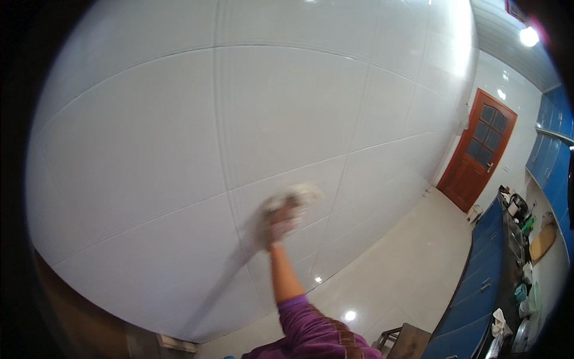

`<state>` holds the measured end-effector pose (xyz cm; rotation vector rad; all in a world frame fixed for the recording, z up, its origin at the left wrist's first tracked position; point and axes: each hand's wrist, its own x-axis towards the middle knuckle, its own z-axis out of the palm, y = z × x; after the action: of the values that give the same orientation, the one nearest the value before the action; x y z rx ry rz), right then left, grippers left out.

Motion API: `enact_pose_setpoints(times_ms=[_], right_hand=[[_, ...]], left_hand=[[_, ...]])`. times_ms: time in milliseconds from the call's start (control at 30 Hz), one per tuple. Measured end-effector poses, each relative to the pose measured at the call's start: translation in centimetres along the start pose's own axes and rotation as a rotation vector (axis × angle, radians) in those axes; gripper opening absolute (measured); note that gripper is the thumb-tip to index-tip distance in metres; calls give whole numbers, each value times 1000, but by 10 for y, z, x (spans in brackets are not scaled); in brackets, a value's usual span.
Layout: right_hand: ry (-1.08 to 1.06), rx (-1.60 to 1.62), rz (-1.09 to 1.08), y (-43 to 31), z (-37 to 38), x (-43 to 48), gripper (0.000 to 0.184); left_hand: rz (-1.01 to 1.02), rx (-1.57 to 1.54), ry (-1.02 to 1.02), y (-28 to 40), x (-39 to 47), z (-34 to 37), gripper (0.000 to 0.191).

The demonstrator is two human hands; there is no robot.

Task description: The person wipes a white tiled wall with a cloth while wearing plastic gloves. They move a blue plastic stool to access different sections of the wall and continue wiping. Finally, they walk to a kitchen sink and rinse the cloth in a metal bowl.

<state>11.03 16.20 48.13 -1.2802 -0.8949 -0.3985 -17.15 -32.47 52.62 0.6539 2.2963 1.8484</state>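
Observation:
My right hand (281,224), blurred by motion, holds a pale, bunched cloth (298,197) against the white tiled wall (287,112). The arm reaches up from the bottom of the view in a purple sleeve (305,321) with brown trim. The fingers are partly lost in the blur. A shadow of the arm falls on the tiles to its lower left. My left hand is out of view.
Right of the wall lies a glossy tiled floor (403,251), with a brown wooden stool (408,341) near the bottom. Blue cabinets (477,269) carry a dark, cluttered counter with a cutting board (542,242). A brown door (480,148) stands at the far end.

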Motion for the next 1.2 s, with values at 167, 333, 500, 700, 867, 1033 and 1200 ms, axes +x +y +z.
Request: enact_pose_setpoints(times_ms=[167,333,500,700,867,1033,1200], right_hand=[[-740,879,-379,-180,-57,-24,52],[-820,118,-907,-181,-87,23,45],[-133,691,26,-88,-63,128,44],[34,775,113,-186,-74,106,47],[-225,542,-600,-285,-102,28,54],[-665,562,-1114,-320,-102,3,39],[-537,307,-1288,-283,-74,5,43]], left_hand=[[109,-12,-96,25,5,25,27],[373,65,-164,42,-4,26,27],[139,-27,-156,25,-4,21,20],[37,-18,-6,1,-11,-16,22],[-90,-134,73,-39,-8,-15,24],[41,-287,8,-4,-39,-9,22],[-123,-144,91,-6,-50,-27,20]])
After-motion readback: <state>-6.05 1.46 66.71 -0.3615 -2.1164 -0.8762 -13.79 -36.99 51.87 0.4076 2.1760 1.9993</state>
